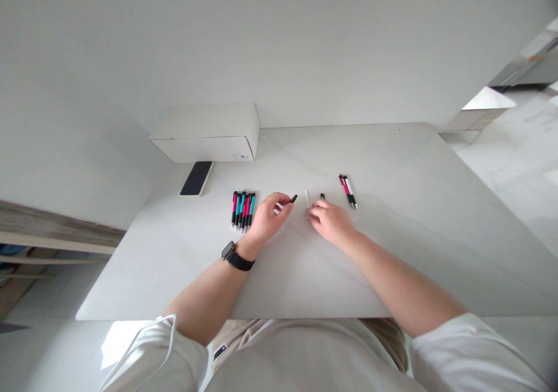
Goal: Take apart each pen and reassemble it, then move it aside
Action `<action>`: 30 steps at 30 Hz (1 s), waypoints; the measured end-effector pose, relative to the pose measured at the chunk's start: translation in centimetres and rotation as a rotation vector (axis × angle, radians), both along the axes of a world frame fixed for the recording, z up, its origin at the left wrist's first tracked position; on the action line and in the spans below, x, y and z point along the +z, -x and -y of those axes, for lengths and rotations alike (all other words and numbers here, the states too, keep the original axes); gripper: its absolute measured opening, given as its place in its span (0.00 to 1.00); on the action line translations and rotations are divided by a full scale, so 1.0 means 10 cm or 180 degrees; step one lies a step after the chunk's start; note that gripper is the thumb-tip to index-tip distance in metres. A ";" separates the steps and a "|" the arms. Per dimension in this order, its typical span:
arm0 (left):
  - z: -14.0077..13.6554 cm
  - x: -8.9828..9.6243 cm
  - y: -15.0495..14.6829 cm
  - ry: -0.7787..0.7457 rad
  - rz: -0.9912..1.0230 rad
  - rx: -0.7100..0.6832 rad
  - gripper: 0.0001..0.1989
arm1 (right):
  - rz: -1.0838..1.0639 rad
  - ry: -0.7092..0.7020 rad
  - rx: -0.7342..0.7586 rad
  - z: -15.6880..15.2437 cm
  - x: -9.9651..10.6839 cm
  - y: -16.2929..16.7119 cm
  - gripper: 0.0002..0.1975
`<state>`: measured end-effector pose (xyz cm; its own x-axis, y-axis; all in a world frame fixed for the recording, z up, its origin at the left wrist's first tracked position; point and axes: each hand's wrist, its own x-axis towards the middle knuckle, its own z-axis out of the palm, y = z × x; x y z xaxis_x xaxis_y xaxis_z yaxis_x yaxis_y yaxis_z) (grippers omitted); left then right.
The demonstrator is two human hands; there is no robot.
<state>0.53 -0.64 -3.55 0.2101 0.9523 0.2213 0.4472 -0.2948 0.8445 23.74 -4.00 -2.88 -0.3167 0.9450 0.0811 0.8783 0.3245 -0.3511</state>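
Between the thumb and fingers of my left hand (271, 215) is a short black pen part (293, 198), its tip pointing up and right. My right hand (332, 220) pinches the lower end of a thin white pen refill (306, 198), which stands out away from me. Just beyond the right hand's knuckles, a teal and black pen piece (322, 196) shows, mostly hidden by the hand. Left of my left hand, several red and teal pens (243, 209) with black grips lie side by side. A red pen and a white pen (347, 191) lie together to the right.
The pens are on a white marbled table (300, 276) pushed against a wall. A long white box (209, 142) stands at the back left, with a dark-screened phone (197, 178) in front of it. My left wrist wears a black watch (238, 256).
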 end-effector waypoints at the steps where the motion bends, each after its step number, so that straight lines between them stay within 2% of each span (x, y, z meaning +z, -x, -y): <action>1: 0.00 0.00 0.00 0.0000 0.0006 -0.0013 0.08 | 0.0110 0.0057 0.0023 0.01 0.01 0.01 0.13; 12: 0.00 -0.01 0.00 0.0027 0.0039 -0.0038 0.09 | 0.0523 0.0191 0.0115 -0.01 0.08 0.01 0.07; 17: 0.00 0.00 0.00 -0.0013 0.0035 -0.0037 0.09 | 0.0693 0.0281 -0.0020 0.01 0.11 0.01 0.15; 25: 0.01 0.00 -0.01 -0.0168 0.0047 -0.0006 0.07 | 0.1126 0.0546 -0.0062 0.06 0.16 0.05 0.11; 30: 0.00 0.01 0.00 -0.0198 0.0046 0.0037 0.08 | 0.1028 0.0550 -0.0056 0.07 0.17 0.08 0.10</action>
<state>0.51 -0.69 -3.42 0.1955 0.9389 0.2832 0.4388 -0.3419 0.8310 22.98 -4.69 -1.21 -0.2835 0.9416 -0.1819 0.9577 0.2685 -0.1031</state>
